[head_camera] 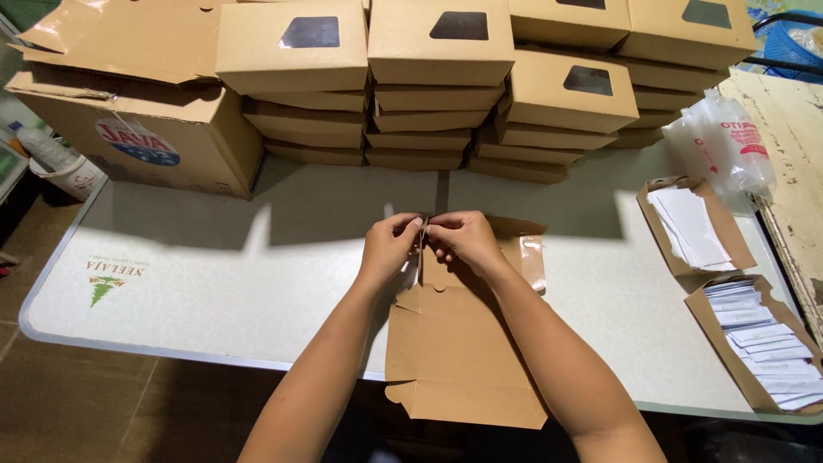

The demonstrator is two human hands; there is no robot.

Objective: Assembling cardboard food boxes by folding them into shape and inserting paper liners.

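Pinching far flap of flat brown box (459,343) – left hand (390,244), right hand (463,238) grip clamped together – fingertips hide what's between

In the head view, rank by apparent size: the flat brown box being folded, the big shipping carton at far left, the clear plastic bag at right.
1. Shipping carton.
2. Flat brown box, close behind; it lies nearer the camera, so this order is unsure.
3. Plastic bag, clearly smallest.
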